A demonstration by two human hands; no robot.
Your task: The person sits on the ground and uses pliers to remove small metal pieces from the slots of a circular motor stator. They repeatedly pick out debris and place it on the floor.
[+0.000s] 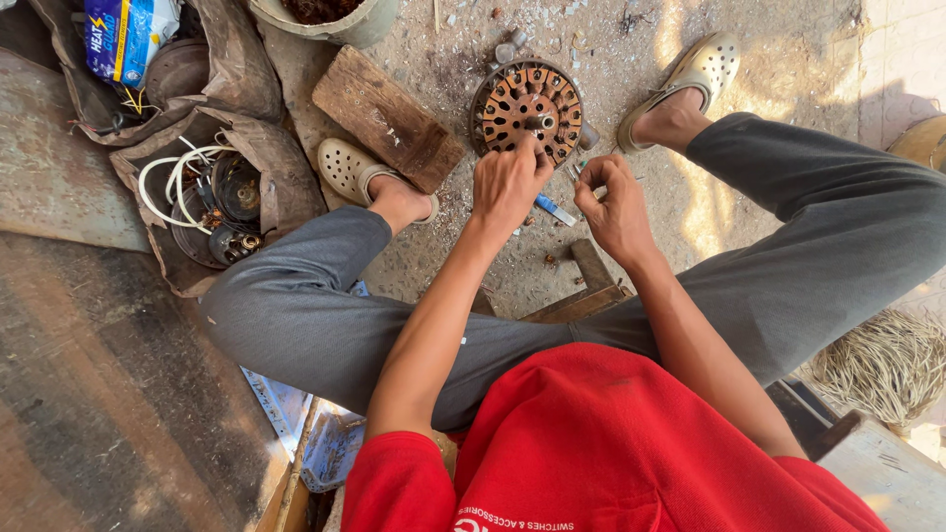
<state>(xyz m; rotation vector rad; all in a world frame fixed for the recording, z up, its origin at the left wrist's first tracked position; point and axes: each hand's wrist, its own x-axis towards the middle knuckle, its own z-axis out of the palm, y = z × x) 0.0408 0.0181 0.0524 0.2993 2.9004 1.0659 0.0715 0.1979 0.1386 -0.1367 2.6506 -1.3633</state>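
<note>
A round rust-brown slotted motor core (pixel 525 104) with a metal shaft at its middle lies on the sandy ground between my feet. My left hand (pixel 506 183) rests on its near rim, fingers curled and touching the slots. My right hand (pixel 613 205) hovers just right of the core, fingertips pinched together on something small that I cannot make out. A small blue and white tool (pixel 554 209) lies on the ground between the two hands.
A worn wooden block (pixel 387 118) lies left of the core. Open bags (pixel 212 192) at the left hold white wires and metal parts. A bundle of pale wire (pixel 884 363) sits at the right. Wooden slats (pixel 583 286) lie under my legs.
</note>
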